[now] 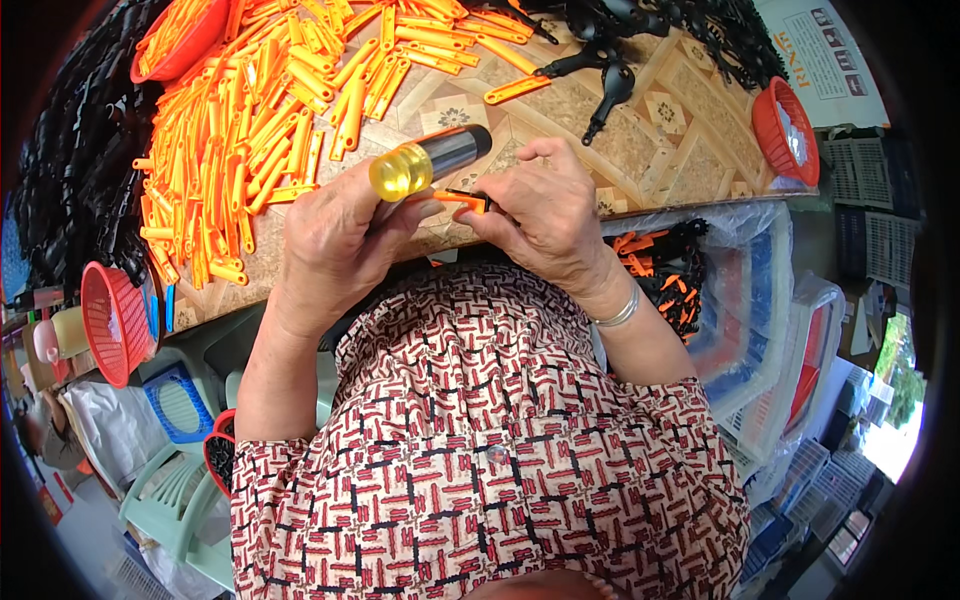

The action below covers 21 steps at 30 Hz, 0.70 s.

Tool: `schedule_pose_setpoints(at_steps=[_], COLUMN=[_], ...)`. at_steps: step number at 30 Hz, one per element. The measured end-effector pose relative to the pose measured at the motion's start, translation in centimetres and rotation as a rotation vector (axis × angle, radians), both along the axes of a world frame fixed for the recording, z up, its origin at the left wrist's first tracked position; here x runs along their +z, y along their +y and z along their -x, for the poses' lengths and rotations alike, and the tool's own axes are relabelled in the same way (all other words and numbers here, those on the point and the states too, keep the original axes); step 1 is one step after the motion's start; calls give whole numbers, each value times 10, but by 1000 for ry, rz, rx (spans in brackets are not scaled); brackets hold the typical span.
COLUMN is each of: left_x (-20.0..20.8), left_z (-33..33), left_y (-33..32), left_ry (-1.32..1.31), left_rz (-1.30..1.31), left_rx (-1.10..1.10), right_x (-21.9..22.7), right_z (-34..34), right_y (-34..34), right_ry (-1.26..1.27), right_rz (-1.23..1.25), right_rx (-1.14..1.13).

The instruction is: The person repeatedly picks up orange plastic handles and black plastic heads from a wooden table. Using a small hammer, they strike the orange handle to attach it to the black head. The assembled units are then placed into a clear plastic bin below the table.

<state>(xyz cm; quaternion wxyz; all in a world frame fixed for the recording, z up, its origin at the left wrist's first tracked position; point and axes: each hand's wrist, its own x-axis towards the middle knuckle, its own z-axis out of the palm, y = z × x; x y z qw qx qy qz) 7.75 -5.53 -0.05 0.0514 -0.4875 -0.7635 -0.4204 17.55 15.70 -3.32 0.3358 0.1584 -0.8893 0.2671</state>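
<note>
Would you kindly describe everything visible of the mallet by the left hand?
The mallet has a cylindrical head: glossy, see-through yellow at one end, shiny and metal-looking in the middle, black at the other. It slants, black end upper right, above the patterned table. The left hand appears to grip it; its handle is mostly hidden.

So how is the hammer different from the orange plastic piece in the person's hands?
The hammer is thick and rounded, while the orange plastic piece looks slim. The hammer shows see-through yellow, silver and black; the piece is mostly orange. The hammer is in the left hand; the piece reaches from that hand to the right hand. Both are held.
</note>
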Motion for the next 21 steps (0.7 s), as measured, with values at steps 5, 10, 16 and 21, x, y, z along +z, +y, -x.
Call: schedule_pose_setpoints(at_steps=[5,10,16,21], left_x=[-3,-3,-8,-21], left_z=[-4,-3,-4,-10], left_y=[6,19,20,29], left_ry=[165,77,-515,-757], left_rz=[-34,-13,161,-119], left_rx=[42,79,113,109], right_x=[-6,2,8,8], right_z=[3,1,-14,-19], right_y=[2,2,3,3], right_ry=[-25,-99,-122,-178], right_rz=[75,73,-270,-189], right_rx=[33,-7,-29,-142])
